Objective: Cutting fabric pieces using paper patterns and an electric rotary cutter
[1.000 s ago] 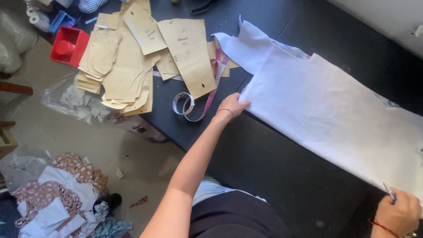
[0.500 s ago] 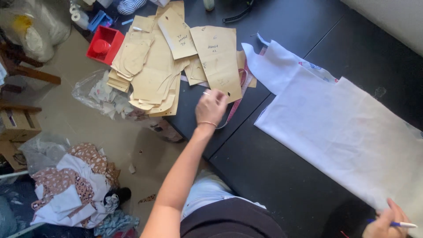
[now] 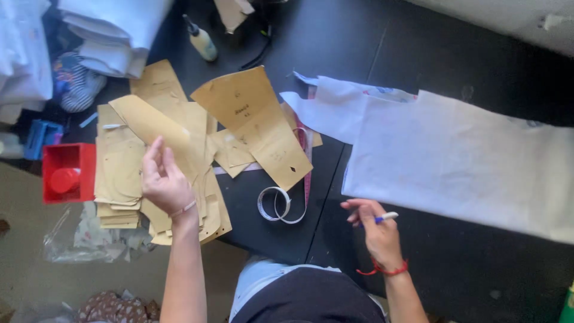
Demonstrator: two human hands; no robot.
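In the head view, the left hand (image 3: 164, 182) rests with fingers slightly apart on the stack of tan paper pattern pieces (image 3: 155, 161) at centre left, pressing them flat near the black table's (image 3: 454, 54) near edge. The right hand (image 3: 373, 224), lower centre, pinches a blue-tipped white pen (image 3: 385, 217) just below the pale lilac fabric sheet (image 3: 460, 161). A coiled white measuring tape (image 3: 278, 204) lies between the hands; bare tabletop opens toward the lower right.
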